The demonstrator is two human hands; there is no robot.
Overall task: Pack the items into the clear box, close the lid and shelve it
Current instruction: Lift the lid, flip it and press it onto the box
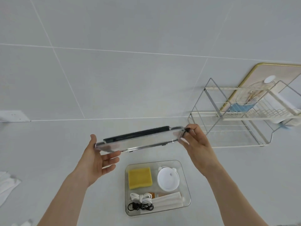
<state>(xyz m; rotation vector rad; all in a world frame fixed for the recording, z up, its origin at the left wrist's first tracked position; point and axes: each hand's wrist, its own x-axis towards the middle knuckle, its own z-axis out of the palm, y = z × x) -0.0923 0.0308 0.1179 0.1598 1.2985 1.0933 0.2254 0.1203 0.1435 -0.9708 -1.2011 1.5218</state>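
Note:
The clear box (185, 181) stands open on the white counter. Inside lie a yellow sponge (140, 177), a white round funnel-like piece (167, 179), a coiled white cable (140, 196), a coiled black cable (140, 206), a white folded packet (167, 200) and a small orange item (154, 195). Above and behind the box, I hold the clear lid (140, 141) with its black strip level in the air. My left hand (99, 162) grips its left end and my right hand (196, 144) grips its right end.
A white wire shelf rack (231, 116) stands at the right against the tiled wall, with a clear container and blue item on it. A gold-rimmed board (260, 69) leans behind it. White cloth (6, 185) lies at the left edge. A wall socket (13, 115) is at left.

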